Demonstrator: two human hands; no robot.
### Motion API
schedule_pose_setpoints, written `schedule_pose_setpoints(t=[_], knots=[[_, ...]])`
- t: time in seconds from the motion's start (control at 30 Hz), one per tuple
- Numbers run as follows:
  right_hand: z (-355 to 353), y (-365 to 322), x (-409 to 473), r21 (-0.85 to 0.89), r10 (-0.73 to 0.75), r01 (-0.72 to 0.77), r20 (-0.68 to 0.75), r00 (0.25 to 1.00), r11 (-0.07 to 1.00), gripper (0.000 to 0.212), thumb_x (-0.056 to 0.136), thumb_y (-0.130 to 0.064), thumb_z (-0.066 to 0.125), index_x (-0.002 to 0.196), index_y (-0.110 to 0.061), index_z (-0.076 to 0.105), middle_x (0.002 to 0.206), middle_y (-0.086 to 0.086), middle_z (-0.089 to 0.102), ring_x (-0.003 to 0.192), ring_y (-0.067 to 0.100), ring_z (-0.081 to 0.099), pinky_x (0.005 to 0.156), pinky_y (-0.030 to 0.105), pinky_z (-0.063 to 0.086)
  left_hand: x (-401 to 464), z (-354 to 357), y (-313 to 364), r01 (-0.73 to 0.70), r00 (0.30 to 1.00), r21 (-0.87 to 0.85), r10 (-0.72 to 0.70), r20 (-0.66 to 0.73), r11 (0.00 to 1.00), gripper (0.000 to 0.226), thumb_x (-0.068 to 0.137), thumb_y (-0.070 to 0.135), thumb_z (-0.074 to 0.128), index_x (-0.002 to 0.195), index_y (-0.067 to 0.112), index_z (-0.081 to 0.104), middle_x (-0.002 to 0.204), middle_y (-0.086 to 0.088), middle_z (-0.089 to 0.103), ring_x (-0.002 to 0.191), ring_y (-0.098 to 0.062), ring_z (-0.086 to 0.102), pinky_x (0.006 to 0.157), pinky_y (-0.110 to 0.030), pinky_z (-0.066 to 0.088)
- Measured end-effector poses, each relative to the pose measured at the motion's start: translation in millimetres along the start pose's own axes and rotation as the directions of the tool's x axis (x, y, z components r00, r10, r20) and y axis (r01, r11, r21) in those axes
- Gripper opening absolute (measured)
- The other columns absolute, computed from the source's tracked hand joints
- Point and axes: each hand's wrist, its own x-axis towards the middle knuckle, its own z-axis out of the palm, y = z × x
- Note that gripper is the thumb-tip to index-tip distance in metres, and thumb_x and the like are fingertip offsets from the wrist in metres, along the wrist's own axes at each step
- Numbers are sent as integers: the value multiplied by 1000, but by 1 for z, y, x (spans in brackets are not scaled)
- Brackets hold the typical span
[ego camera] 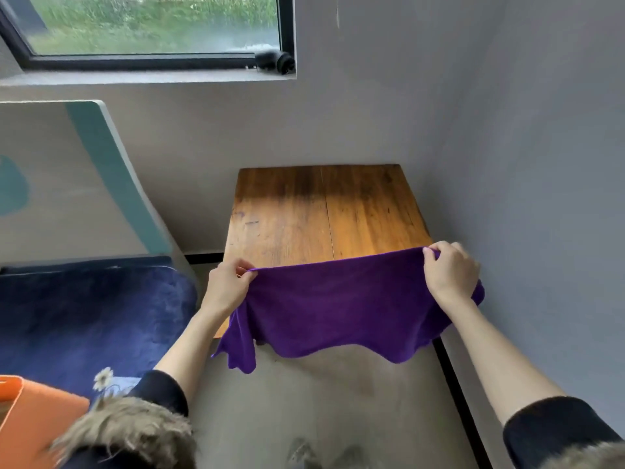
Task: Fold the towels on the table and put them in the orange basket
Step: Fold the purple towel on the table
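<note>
A purple towel (pixel 338 306) of soft, matte microfibre hangs spread out in the air over the near edge of a wooden surface (pixel 324 214). Its top hem is pulled into a nearly straight line, sagging slightly toward the left, while its lower edge falls in loose, wavy folds with a pointed corner drooping at the lower left. The left hand (pixel 228 287) pinches the towel's upper left corner, its fingers (pixel 243 267) curled together round the hem. The right hand (pixel 449 270) grips the upper right corner, its fingers (pixel 431 257) bent over the cloth, which bunches under the palm.

The surface is a rectangular slab of orange-brown planks with dark grain streaks and a visible seam down the middle, set into the corner of smooth grey walls. At the lower left, the orange basket (pixel 37 421) shows a thick, felt-like rim, only partly in view. Beside it lies a plush dark blue cushion (pixel 84 316) with a white daisy motif. Both forearms are bare, with black sleeves (pixel 162 390) trimmed in shaggy brownish fur. The floor (pixel 321 401) is plain grey concrete.
</note>
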Motion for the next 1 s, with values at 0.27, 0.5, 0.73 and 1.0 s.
schedule_pose_setpoints(t=[0.27, 0.5, 0.73, 1.0], knots=[[73, -9, 103, -76, -52, 60, 97, 994, 995, 26, 96, -22, 48, 104, -6, 67, 106, 17, 63, 98, 33, 56, 86, 39, 38, 123, 38, 10, 44, 998, 65, -47, 43, 997, 5, 87, 16, 62, 86, 18, 66, 85, -2, 61, 81, -16, 55, 72, -25, 36], [160, -4, 220, -119, -54, 83, 234, 971, 989, 23, 95, -20, 50, 102, -6, 68, 102, 17, 63, 97, 33, 54, 85, 40, 35, 245, 96, 26, 125, 986, 177, -143, 89, 976, 8, 86, 14, 62, 90, 11, 69, 87, -8, 64, 85, -20, 56, 74, -25, 38], [233, -5, 313, -169, -132, 202, 356, 925, 965, 27, 98, -19, 42, 110, -5, 63, 109, 17, 62, 101, 33, 54, 88, 41, 35, 350, 156, 32, 172, 975, 287, -206, 90, 942, 10, 85, 17, 62, 91, 16, 70, 96, -10, 70, 95, -32, 61, 82, -34, 48], [282, -14, 340, -74, -17, 52, 416, 909, 996, 34, 97, -19, 45, 128, -10, 54, 131, 13, 52, 121, 28, 44, 100, 42, 37, 409, 192, 20, 179, 976, 232, -202, 83, 956, 19, 88, 16, 53, 103, 17, 64, 104, -7, 67, 97, -27, 60, 87, -34, 47]])
